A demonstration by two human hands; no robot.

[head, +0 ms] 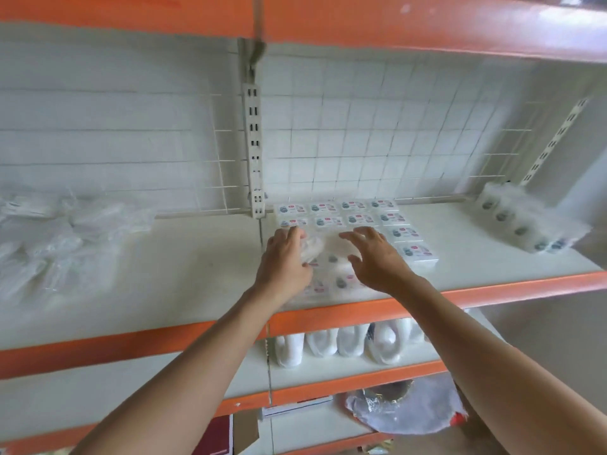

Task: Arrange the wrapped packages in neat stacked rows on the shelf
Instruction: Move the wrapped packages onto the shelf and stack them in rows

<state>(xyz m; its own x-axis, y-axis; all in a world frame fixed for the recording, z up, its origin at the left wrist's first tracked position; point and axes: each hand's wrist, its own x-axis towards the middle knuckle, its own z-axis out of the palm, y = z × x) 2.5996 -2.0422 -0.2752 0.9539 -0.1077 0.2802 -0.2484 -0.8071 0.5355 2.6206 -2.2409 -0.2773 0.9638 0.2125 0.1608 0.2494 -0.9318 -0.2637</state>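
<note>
Rows of wrapped packages (356, 215) lie just right of the slotted upright (253, 149). The left hand (284, 261) seemingly pinches a bundle (333, 262) by its wrap, while the right hand (377, 257) hovers spread. Next, probably: free packs for the front row.

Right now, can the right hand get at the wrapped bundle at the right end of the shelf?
Probably yes: the right hand is open and empty; between it and the wrapped bundle lie only flat packages and bare shelf.
</note>
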